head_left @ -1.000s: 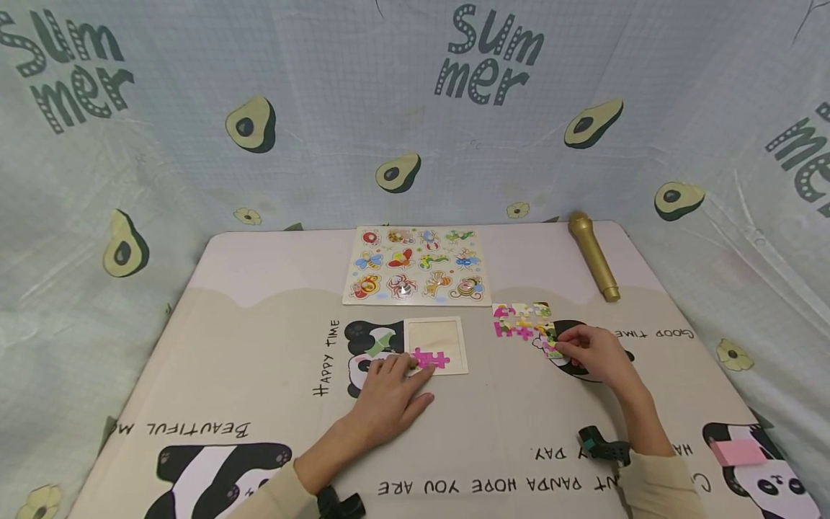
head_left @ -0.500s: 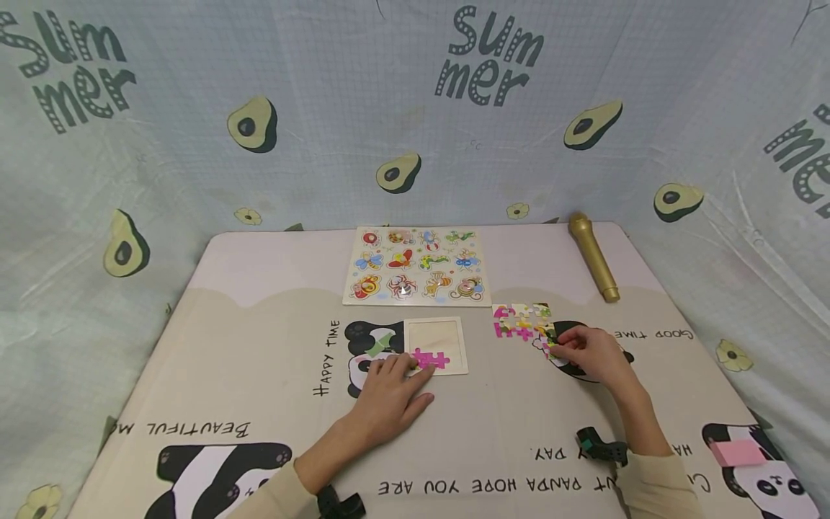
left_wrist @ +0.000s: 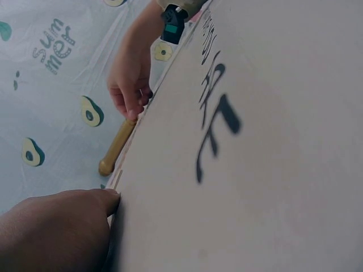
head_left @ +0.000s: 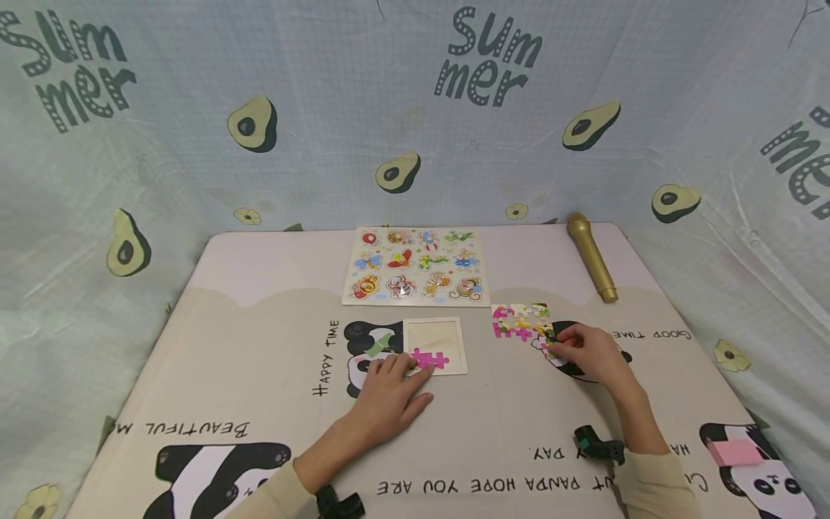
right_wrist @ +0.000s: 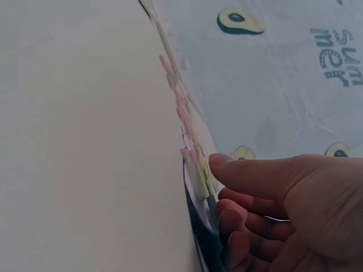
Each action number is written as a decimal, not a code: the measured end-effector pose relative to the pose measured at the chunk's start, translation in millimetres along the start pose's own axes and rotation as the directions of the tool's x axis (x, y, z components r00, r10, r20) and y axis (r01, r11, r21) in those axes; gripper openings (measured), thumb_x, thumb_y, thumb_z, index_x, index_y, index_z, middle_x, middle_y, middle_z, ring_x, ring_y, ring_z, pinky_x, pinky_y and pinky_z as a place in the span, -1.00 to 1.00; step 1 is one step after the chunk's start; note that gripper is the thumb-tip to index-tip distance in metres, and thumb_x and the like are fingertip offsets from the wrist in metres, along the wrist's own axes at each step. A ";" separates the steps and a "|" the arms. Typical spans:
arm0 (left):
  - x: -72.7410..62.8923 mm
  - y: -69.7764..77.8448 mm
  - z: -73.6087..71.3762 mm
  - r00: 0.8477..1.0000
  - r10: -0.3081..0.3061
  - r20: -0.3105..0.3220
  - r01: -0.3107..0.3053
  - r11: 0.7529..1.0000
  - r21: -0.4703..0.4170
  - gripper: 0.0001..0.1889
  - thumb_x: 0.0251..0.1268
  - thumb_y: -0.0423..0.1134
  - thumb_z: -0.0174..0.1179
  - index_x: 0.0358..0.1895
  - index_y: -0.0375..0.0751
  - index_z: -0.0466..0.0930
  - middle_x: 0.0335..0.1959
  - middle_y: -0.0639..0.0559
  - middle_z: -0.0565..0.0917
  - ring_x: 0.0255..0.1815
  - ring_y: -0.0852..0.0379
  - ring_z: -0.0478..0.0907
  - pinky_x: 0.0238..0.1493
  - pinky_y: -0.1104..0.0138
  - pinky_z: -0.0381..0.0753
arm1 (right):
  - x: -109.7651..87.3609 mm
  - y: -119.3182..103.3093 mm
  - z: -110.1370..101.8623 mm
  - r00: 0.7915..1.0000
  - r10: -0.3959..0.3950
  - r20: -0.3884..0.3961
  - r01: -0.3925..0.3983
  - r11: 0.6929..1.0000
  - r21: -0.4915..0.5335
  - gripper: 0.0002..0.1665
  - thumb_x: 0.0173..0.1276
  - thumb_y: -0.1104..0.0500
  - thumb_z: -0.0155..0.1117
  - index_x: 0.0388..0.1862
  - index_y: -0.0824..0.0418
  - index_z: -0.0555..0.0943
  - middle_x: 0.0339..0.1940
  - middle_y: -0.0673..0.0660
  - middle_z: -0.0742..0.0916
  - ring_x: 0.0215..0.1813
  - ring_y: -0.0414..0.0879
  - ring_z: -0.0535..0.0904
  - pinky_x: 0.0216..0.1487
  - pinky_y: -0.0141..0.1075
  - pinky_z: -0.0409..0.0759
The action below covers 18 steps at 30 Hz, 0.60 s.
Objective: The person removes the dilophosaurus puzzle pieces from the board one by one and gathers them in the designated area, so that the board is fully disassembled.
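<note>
My left hand (head_left: 387,404) rests with fingers spread on the near left edge of a small wooden puzzle tray (head_left: 459,328). Pink joined jigsaw pieces (head_left: 431,358) lie in the tray's near part, partly behind the fingertips. To the right, my right hand (head_left: 593,352) pinches a puzzle piece (right_wrist: 194,173) between thumb and curled fingers, low over the tabletop. Its fingertips hide much of that piece in the head view. Loose pink, yellow and green jigsaw pieces (head_left: 512,330) lie just left of it. The left wrist view shows the left hand (left_wrist: 59,229) only in part.
Behind the tray lies a board with insect pictures (head_left: 415,267). A gold microphone-shaped object (head_left: 591,259) lies at the back right. A pink block (head_left: 735,453) sits near the right edge. The tablecloth (head_left: 259,360) carries panda prints and lettering; a printed curtain (head_left: 324,108) stands behind.
My right fingers have shifted slightly left and down over the puzzle pieces, covering more of the nearest one. The left hand and tray have stayed in place.
</note>
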<state>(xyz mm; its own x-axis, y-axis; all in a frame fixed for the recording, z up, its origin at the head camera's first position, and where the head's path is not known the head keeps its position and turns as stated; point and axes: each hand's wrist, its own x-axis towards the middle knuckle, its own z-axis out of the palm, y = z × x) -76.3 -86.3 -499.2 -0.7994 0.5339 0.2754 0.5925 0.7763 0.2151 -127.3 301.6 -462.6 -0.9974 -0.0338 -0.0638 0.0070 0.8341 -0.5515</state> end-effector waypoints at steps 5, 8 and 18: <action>-0.1 -0.7 -1.1 1.000 -0.002 -0.005 0.002 1.000 -0.005 -0.51 0.46 0.14 0.07 0.35 0.10 0.54 0.10 0.02 0.52 0.17 0.02 0.44 0.15 0.04 0.38 | 5.8 -9.6 -4.3 0.999 -0.038 -0.036 0.038 0.999 0.007 -0.59 0.38 0.01 0.36 -0.09 0.37 0.65 -0.33 0.18 0.72 -0.31 -0.08 0.56 -0.36 -0.33 0.50; 0.0 -1.2 -0.8 1.000 0.004 -0.027 -0.005 1.000 -0.012 -0.53 0.45 0.12 0.10 0.32 0.09 0.56 0.08 0.03 0.55 0.16 0.03 0.46 0.14 0.05 0.39 | 11.0 -17.1 -6.1 0.996 -0.062 -0.057 0.062 0.998 0.002 -0.60 0.41 0.01 0.33 -0.08 0.36 0.64 -0.31 0.19 0.73 -0.30 -0.07 0.58 -0.34 -0.36 0.52; 0.6 -3.4 1.7 0.992 0.024 -0.126 -0.028 0.999 -0.033 -0.63 0.39 0.01 0.20 0.17 0.02 0.68 0.02 0.08 0.63 0.10 0.07 0.54 0.09 0.12 0.42 | 30.0 -49.9 -1.1 0.985 -0.151 -0.080 0.153 0.988 0.014 -0.57 0.42 -0.03 0.31 -0.01 0.33 0.62 -0.28 0.19 0.70 -0.24 -0.02 0.58 -0.29 -0.39 0.55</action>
<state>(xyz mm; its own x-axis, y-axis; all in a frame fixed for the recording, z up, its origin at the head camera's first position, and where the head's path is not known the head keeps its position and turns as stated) -79.0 -88.0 -501.4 -0.7661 0.5060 0.3962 0.6179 0.7495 0.2376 -157.7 259.6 -436.1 -0.9895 -0.1155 0.0872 -0.1446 0.8112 -0.5666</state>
